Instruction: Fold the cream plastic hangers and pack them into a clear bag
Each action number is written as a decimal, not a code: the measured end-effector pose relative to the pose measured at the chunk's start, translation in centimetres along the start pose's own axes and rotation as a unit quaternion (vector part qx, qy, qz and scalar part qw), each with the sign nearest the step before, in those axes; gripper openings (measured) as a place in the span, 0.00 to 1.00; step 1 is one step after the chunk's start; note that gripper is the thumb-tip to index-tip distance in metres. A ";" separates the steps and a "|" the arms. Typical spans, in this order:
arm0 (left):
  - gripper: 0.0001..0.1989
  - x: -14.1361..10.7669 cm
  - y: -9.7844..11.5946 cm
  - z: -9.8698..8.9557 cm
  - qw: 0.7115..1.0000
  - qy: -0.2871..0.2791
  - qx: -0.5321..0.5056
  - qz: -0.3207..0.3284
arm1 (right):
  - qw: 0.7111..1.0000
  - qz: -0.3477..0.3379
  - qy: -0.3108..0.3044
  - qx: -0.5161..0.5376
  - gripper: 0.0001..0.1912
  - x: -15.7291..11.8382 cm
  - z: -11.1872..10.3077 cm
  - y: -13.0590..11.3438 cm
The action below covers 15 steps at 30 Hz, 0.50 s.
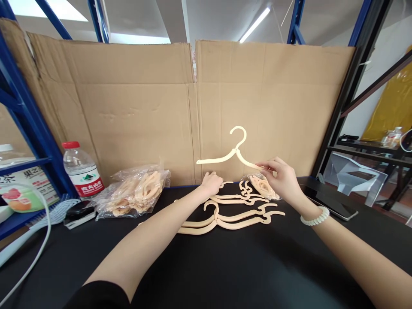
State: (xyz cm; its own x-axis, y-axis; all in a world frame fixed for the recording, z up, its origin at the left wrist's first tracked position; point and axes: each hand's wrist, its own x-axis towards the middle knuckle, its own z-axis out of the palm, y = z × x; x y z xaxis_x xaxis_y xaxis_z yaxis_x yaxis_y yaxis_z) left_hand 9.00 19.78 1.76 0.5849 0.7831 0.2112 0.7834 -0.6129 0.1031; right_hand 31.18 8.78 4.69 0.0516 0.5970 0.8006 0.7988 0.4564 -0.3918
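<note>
My right hand (277, 175) pinches the right arm end of a cream plastic folding clothes hanger (222, 159), held up in front of the cardboard. Its hook points upward and both arms are spread. My left hand (211, 183) reaches to the back of the table with fingers curled down, their tips hidden, beside a cream hanger part (228, 183). What it grips, if anything, cannot be made out. Between my forearms lie several more cream hangers (216, 222), partly covered by my left forearm. Behind them are other hangers (230, 199) with small curved pieces.
A clear bag of hanger parts (135, 193) lies at left, and a smaller bag (264, 186) sits by my right hand. A water bottle (83, 171), a black object (79, 213) and a white cable (45, 240) are at left. A phone (331, 204) lies right. Cardboard (128, 116) walls the back.
</note>
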 end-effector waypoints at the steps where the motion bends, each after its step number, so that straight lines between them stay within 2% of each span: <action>1: 0.09 0.2 0.1 0.0 1.000 0.000 -0.001 0.004 | 1.000 0.001 0.000 0.002 0.11 0.0 0.0 0.0; 6: 0.03 0.1 0.2 -0.9 0.997 0.031 -0.064 0.012 | 1.000 0.003 0.002 0.002 0.11 0.0 -0.1 0.0; 9: 0.08 -0.6 -0.2 -1.7 0.988 0.073 -0.137 -0.003 | 1.000 0.002 0.006 0.004 0.11 0.0 -0.1 0.0; 12: 0.08 -2.2 -1.0 -2.4 0.968 0.118 -0.221 -0.032 | 1.000 0.000 0.004 0.010 0.10 0.0 -0.1 0.0; 15: 0.07 -5.2 -1.9 -3.5 0.936 0.161 -0.306 -0.060 | 1.000 0.000 -0.009 0.020 0.10 -0.1 0.0 -0.3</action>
State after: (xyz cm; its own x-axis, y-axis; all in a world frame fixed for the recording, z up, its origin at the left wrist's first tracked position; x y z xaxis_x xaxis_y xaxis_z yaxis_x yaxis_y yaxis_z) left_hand 3.74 16.47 3.84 0.3295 0.8381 0.4348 0.5147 -0.5455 0.6614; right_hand 30.93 8.61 4.76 0.0414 0.6090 0.7921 0.7744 0.4814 -0.4106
